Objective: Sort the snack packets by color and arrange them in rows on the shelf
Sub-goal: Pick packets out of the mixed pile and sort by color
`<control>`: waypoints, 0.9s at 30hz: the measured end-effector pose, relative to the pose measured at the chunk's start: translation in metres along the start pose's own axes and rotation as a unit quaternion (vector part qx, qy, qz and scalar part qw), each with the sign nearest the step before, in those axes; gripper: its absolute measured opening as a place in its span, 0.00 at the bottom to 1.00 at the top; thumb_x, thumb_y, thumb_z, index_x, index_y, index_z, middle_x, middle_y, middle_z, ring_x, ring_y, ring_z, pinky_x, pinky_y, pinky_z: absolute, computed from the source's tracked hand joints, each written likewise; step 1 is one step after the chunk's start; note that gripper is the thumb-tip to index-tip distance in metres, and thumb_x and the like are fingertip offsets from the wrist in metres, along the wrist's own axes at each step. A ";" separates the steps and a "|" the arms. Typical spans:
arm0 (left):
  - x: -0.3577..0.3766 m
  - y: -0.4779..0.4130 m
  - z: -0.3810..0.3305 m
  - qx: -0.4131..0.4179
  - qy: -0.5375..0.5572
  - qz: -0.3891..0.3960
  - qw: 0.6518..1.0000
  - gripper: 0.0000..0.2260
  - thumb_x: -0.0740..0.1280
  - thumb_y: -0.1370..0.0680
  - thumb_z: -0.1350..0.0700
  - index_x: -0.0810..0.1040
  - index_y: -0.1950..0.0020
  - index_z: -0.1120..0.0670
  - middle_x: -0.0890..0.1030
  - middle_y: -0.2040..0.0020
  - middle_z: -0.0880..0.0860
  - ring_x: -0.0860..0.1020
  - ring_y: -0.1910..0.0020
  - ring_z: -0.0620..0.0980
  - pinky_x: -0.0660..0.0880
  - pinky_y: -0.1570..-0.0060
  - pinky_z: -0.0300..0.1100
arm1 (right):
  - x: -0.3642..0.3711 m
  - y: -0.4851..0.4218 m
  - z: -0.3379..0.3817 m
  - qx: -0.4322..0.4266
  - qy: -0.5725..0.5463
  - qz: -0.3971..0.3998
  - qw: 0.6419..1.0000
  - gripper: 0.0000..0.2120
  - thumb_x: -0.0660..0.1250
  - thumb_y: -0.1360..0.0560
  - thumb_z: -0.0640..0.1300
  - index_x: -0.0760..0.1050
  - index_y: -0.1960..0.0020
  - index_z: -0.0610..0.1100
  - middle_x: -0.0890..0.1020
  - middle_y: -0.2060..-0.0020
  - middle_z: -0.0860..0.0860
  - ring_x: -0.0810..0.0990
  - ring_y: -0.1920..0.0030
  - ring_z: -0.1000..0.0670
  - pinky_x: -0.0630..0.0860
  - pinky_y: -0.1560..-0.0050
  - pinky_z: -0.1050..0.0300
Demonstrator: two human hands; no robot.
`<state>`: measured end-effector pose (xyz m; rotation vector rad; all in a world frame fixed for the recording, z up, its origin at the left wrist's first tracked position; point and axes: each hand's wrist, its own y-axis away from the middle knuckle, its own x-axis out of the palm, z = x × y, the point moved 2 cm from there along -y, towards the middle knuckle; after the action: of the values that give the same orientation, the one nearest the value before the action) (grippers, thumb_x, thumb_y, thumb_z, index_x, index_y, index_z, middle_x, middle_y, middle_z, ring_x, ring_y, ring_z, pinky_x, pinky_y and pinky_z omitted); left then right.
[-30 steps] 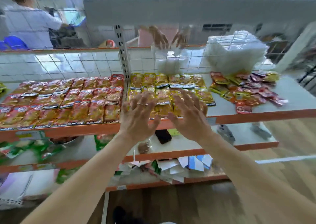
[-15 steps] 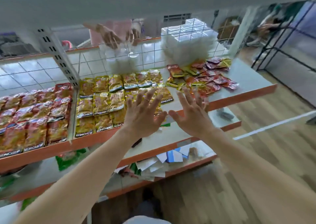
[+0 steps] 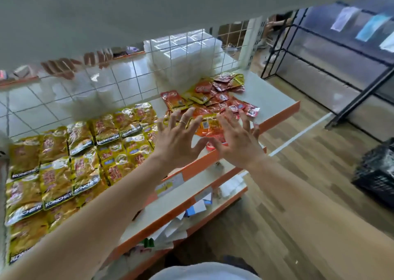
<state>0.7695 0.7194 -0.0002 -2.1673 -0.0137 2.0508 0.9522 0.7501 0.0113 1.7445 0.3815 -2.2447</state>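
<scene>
Yellow snack packets lie in neat rows on the left part of the white shelf with its orange front edge. To their right sits a loose, mixed heap of red and yellow packets. My left hand and my right hand hover side by side, fingers spread, over the near edge of that heap. Neither hand holds a packet. The fingertips cover the nearest packets of the heap.
A wire grid backs the shelf, with white packages stacked against it. Lower shelves hold paper cards and small items. A black crate stands on the wooden floor at right. Another person's hands show behind the grid.
My view and both hands have swung right, from over the yellow rows to the mixed heap. The red rows at far left have left the view.
</scene>
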 end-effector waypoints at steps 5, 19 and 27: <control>0.011 -0.022 -0.009 0.013 -0.001 0.028 1.000 0.30 0.48 0.20 0.32 0.50 0.19 0.41 0.48 0.17 0.47 0.50 0.20 0.56 0.53 0.28 0.67 | 0.001 -0.009 -0.022 0.024 -0.011 0.009 1.000 0.32 0.56 0.20 0.64 0.53 0.20 0.55 0.49 0.19 0.53 0.41 0.20 0.45 0.44 0.26 0.31; 0.034 -0.101 -0.034 -0.094 0.007 0.043 0.995 0.29 0.50 0.19 0.35 0.55 0.20 0.43 0.52 0.18 0.48 0.51 0.20 0.55 0.51 0.27 0.61 | 0.009 -0.104 -0.094 -0.035 -0.017 0.044 0.998 0.31 0.58 0.20 0.62 0.54 0.20 0.57 0.52 0.19 0.52 0.47 0.20 0.44 0.49 0.26 0.31; 0.054 -0.136 -0.051 -0.154 -0.008 0.053 0.987 0.30 0.54 0.20 0.34 0.58 0.21 0.45 0.55 0.19 0.48 0.55 0.22 0.55 0.55 0.29 0.61 | 0.017 -0.151 -0.130 -0.054 0.010 0.101 0.993 0.30 0.59 0.20 0.60 0.58 0.22 0.53 0.58 0.21 0.52 0.53 0.22 0.44 0.53 0.27 0.33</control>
<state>0.8377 0.8541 -0.0354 -2.3729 -0.2379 2.2563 1.0094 0.9369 -0.0298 1.6704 0.3095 -2.0288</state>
